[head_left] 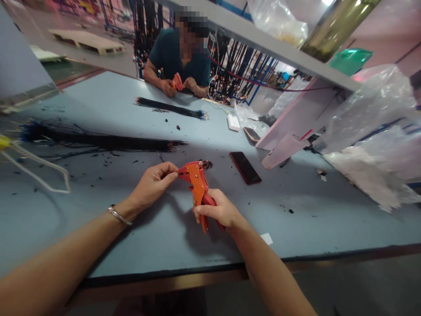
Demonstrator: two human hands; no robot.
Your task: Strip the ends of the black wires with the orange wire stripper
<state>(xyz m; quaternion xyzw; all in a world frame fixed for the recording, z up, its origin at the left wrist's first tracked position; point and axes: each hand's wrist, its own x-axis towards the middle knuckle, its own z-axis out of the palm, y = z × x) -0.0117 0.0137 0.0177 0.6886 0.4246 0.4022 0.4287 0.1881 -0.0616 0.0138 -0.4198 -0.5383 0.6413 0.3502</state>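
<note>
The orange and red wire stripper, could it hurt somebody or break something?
Maybe. The left hand pinches right by the nose of the wire stripper, so a squeeze from the right hand might nip a fingertip. Also, the red-edged phone lies uncovered nearby on the table, so a dropped tool could scratch it.

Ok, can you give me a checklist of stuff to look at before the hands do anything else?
1. Right hand wrapped around the orange-red hand tool: ok.
2. Left hand pinched at the tool's nose: ok.
3. Something between the left fingertips: cannot tell, too small.
4. Red-edged phone apart from the tool: ok.
5. Table swept of scraps: not ok, dark bits lie about.
</note>
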